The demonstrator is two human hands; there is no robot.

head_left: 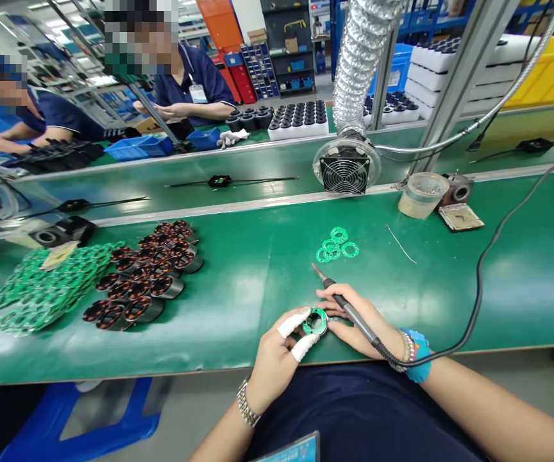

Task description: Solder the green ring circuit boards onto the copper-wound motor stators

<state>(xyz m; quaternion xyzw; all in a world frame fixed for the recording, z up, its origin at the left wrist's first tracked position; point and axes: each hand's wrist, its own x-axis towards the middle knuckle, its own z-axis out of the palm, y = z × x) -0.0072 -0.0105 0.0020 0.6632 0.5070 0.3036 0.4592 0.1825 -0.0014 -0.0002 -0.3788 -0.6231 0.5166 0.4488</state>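
My left hand point(274, 362), with white finger cots on thumb and forefinger, grips a motor stator topped by a green ring-shaped circuit board point(322, 313) near the table's front edge. From the other side, fingers of my right hand point(366, 314) touch or nearly touch the same part. That hand also holds a soldering iron point(354, 316), its tip pointing up and left, away from the board. Beyond the tip lie several loose green ring boards point(338, 235) in a small cluster. A thin piece of solder wire point(401, 244) rests to their right.
Wound stators point(137, 310) stand grouped at the left, beside stacked green board panels point(41, 289). A cup point(422, 195), a soldering-iron holder point(460, 190) and a sponge tray point(460, 218) sit at the back right. The iron's cable point(479, 282) crosses the right side. A fan duct point(347, 168) hangs behind; co-workers sit opposite.
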